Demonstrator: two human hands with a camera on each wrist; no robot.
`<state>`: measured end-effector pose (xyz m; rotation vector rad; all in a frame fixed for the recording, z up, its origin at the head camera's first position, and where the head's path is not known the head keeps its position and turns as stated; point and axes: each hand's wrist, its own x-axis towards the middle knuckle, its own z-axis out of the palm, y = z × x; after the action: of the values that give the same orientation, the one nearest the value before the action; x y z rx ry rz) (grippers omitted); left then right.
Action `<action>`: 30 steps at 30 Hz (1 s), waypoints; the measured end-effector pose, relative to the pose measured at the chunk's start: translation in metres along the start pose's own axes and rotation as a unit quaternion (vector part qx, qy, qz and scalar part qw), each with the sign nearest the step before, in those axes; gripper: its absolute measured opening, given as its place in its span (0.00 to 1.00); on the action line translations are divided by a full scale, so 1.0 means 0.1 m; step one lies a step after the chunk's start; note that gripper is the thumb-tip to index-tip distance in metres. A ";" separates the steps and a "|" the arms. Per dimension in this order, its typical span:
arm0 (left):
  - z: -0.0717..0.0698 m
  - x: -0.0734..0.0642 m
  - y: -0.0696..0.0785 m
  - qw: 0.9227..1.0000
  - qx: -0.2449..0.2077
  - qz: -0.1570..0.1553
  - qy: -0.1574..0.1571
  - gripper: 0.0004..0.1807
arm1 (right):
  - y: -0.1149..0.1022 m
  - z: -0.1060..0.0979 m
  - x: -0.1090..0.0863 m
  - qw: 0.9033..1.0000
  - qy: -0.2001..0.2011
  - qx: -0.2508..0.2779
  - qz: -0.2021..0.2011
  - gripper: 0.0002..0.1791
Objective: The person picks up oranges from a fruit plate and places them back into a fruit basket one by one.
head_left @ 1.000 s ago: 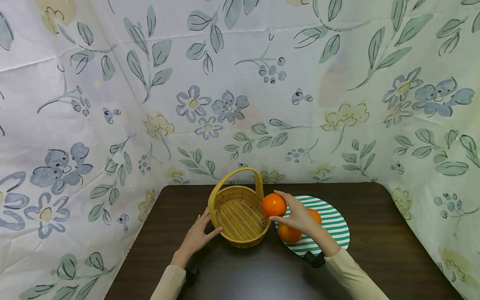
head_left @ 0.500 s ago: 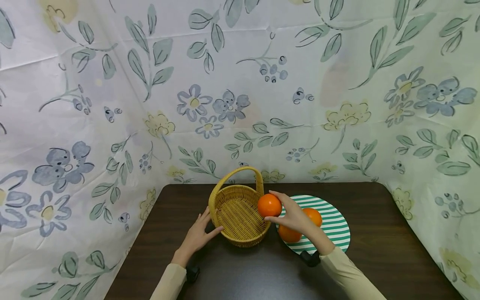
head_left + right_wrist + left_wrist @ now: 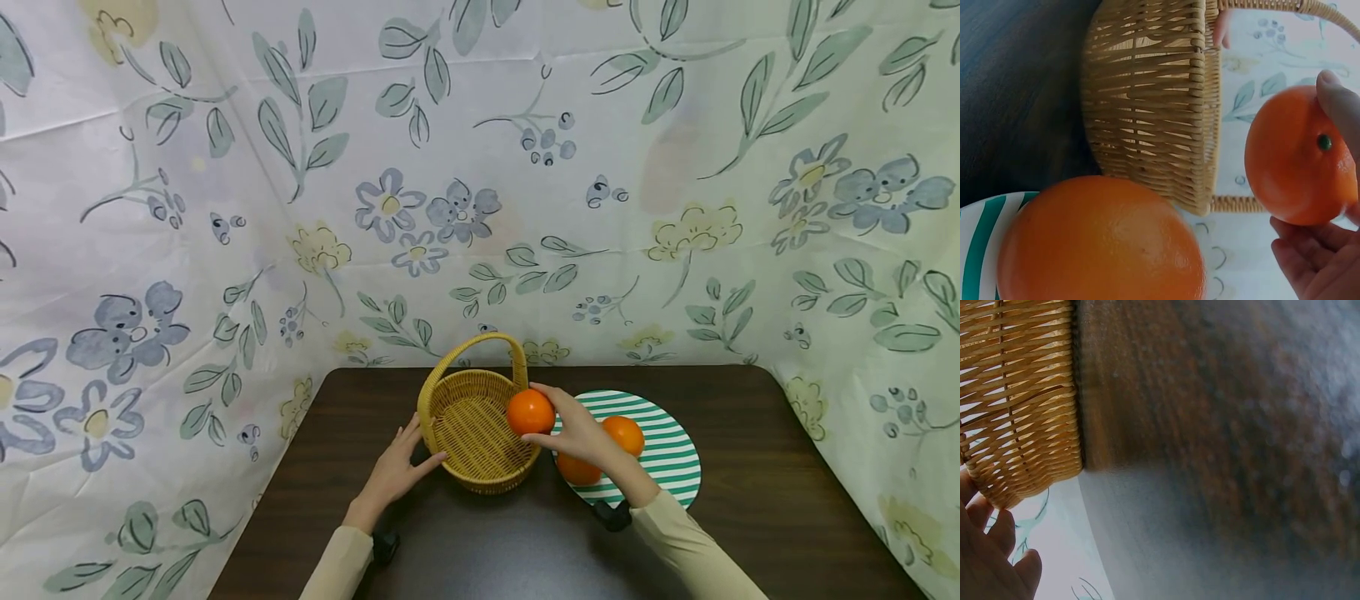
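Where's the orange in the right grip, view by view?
Head: held orange right of centre, overlapping the basket's right rim.
Left wrist: not in it.
Right wrist: right side, mid-height.
Shared landmark: the basket, upper left in the left wrist view, top centre in the right.

The orange [image 3: 529,412] in the right fingers [image 3: 1300,251] has smooth, glossy skin. Near those fingers, a second orange [image 3: 1107,240] is just as shiny — faintly dimpled too — on a smooth plate [image 3: 672,468]. Against the left fingers [image 3: 1002,534], the basket [image 3: 486,481] is woven wicker, ridged and rough. Below all the fingers, the table [image 3: 465,550] shows wood grain with a sheen; beyond them, the cloth [image 3: 495,117] hangs matt and creased.
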<state>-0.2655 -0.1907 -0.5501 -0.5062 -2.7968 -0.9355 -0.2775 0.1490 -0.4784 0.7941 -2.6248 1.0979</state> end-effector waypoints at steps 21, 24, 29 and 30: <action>0.01 0.01 -0.02 1.000 -0.002 0.000 0.002 0.40 | -0.04 0.08 0.12 1.000 -0.014 -0.009 0.009 0.50; 0.01 0.01 -0.01 1.000 -0.005 0.001 0.003 0.39 | -0.03 0.09 0.15 1.000 -0.019 -0.006 0.012 0.50; 0.01 0.00 -0.02 1.000 -0.004 0.000 0.004 0.40 | -0.04 0.12 0.17 0.999 -0.028 0.000 0.022 0.50; 0.01 0.00 -0.02 1.000 -0.005 0.000 0.005 0.41 | -0.04 0.12 0.18 0.999 -0.030 0.002 0.024 0.50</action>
<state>-0.2664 -0.1911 -0.5519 -0.5029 -2.7845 -0.9502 -0.2899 0.1308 -0.4781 0.7799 -2.7059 1.1088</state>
